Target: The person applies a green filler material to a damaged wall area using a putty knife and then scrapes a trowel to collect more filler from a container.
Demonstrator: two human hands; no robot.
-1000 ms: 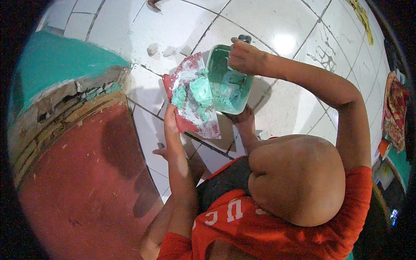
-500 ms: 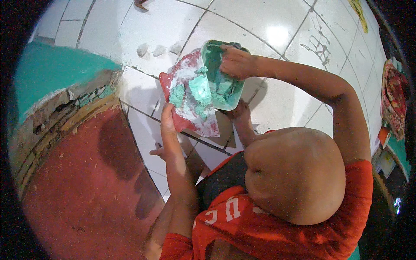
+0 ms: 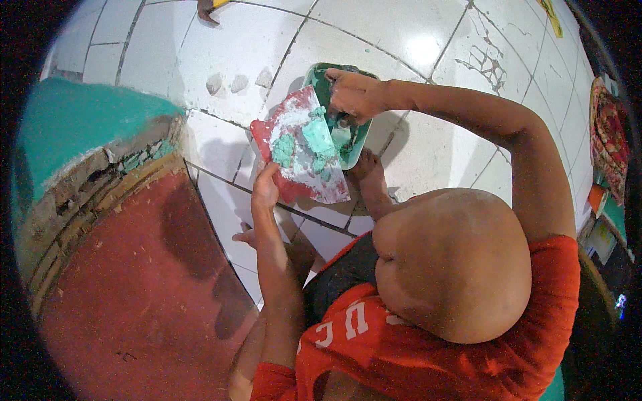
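My left hand [image 3: 266, 188] grips the near left edge of a flat red board [image 3: 294, 192], its fingers mostly hidden beneath. White smears cover the board, and lumps of pale green putty [image 3: 319, 137] sit on top. The board is tilted and overlaps the left side of a green tub [image 3: 363, 144]. My right hand [image 3: 354, 95] reaches into that tub with its fingers curled. Whatever it grips is mostly hidden; something dark and a pale patch show just below the fingers.
Three greyish lumps [image 3: 239, 83] lie on the white tiled floor [image 3: 374, 33]. A hammer [image 3: 208, 12] lies at the far edge. One foot [image 3: 370, 170] rests beside the tub. To the left are a broken-edged green ledge [image 3: 93, 120] and a red floor area [image 3: 140, 287]. Patterned cloth [image 3: 608, 140] is at right.
The board has shifted slightly right and nearer, overlapping more of the tub. My right hand has moved slightly left inside the tub. The pale flat shape below it is now less visible.
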